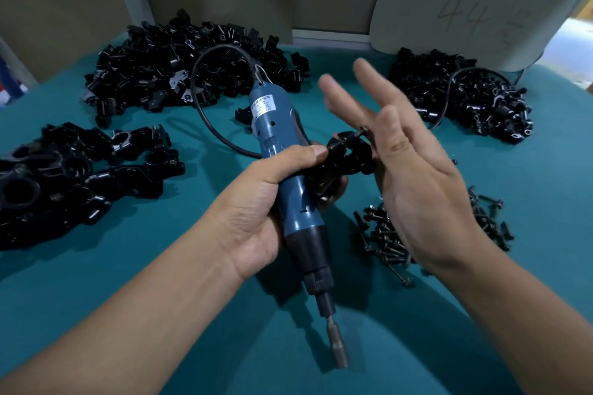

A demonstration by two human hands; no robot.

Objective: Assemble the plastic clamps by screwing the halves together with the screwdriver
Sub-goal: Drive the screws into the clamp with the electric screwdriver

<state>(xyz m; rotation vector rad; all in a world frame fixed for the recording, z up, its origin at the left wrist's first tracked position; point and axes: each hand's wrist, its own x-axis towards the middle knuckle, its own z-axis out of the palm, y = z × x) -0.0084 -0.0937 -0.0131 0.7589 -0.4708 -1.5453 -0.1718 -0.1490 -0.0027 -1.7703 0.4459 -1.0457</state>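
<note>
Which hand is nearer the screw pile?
Right. The right hand hovers open directly above the screw pile, partly covering it. The left hand grips the screwdriver further left.

Both my forearms reach in from the bottom edge, bare. My left grip [256, 202] is curled tight round what it holds, thumb on top pointing right, palm facing inward. My right grip [414, 170] is turned edge-on, fingers [369, 74] spread and mostly straight, its thumb tucked behind the palm, hard to see.
</note>
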